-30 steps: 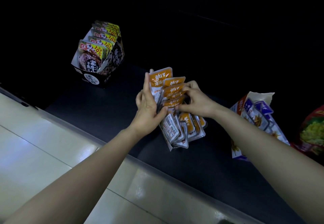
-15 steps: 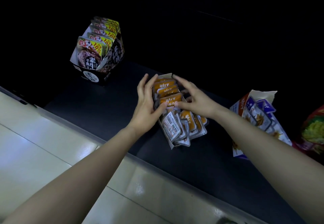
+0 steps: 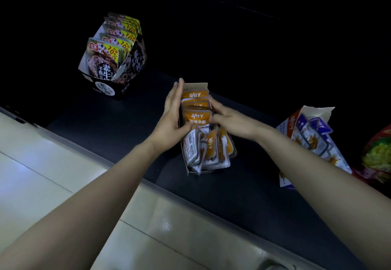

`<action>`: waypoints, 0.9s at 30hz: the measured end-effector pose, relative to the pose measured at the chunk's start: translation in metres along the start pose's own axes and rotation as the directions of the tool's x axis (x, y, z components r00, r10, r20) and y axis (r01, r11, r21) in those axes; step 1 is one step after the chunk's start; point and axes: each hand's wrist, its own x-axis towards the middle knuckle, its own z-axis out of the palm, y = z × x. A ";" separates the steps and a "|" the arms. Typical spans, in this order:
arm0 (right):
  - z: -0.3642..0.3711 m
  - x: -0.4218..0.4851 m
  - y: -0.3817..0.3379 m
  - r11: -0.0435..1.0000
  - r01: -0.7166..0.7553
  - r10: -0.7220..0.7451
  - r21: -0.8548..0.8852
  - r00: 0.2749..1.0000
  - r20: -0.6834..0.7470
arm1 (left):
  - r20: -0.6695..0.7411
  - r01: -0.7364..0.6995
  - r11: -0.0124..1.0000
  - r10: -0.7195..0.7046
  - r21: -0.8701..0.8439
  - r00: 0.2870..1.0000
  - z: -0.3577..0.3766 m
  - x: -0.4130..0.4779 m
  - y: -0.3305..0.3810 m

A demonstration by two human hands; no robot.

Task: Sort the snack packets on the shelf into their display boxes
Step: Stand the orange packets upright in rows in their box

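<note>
Two hands (image 3: 171,119) (image 3: 231,121) around orange packets (image 3: 197,115)

劲仔 深海小鱼 on front orange packet (image 3: 196,117), 10% on grey packets (image 3: 105,56), 素牛排 on black box (image 3: 135,62)

Left hand (image 3: 171,119), right hand (image 3: 235,122), forearms (image 3: 95,195) apparently bare.

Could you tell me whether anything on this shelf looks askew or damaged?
Yes. The front packets in the orange box slump sideways, one showing its barcode, and the blue box has a torn top edge.
</note>
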 end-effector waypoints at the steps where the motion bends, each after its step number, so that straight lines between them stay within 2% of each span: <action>1: -0.003 -0.003 0.001 1.000 0.013 -0.012 0.002 0.997 -0.076 | -0.012 0.005 1.000 -0.005 -0.003 1.000 -0.001 -0.001 0.000; 3: -0.011 -0.009 0.003 0.999 0.048 -0.046 0.001 0.966 -0.255 | -0.027 0.017 1.000 -0.018 -0.020 0.999 -0.001 -0.004 -0.001; 5: -0.013 -0.011 0.005 0.997 0.074 -0.074 -0.016 0.932 -0.355 | -0.027 0.024 0.999 -0.025 -0.040 0.999 -0.001 -0.005 -0.001; 11: 0.003 0.003 -0.009 0.982 0.150 -0.185 -0.116 0.895 -0.406 | -0.035 -0.002 0.997 -0.001 -0.078 0.999 -0.001 -0.005 0.003; 13: 0.000 0.004 -0.011 0.980 0.133 -0.180 -0.148 0.906 -0.382 | -0.081 -0.001 0.999 -0.003 -0.051 0.997 -0.001 -0.007 0.003; 17: -0.009 -0.016 -0.011 0.983 0.169 -0.184 -0.075 0.930 -0.318 | -0.207 -0.009 0.998 0.020 0.055 0.978 0.000 -0.011 0.001; 21: -0.016 -0.040 -0.013 0.964 0.215 -0.237 -0.155 0.961 -0.140 | -0.333 0.015 0.986 0.042 0.166 0.942 -0.002 -0.018 0.007; 24: -0.017 -0.051 -0.010 0.954 0.195 -0.209 -0.226 0.977 -0.036 | -0.216 -0.061 0.985 0.096 0.164 0.972 -0.007 -0.030 0.010; 27: -0.011 -0.053 -0.008 0.894 0.175 -0.181 -0.411 0.983 0.024 | -0.048 -0.111 0.977 0.122 0.181 0.991 -0.009 -0.041 0.010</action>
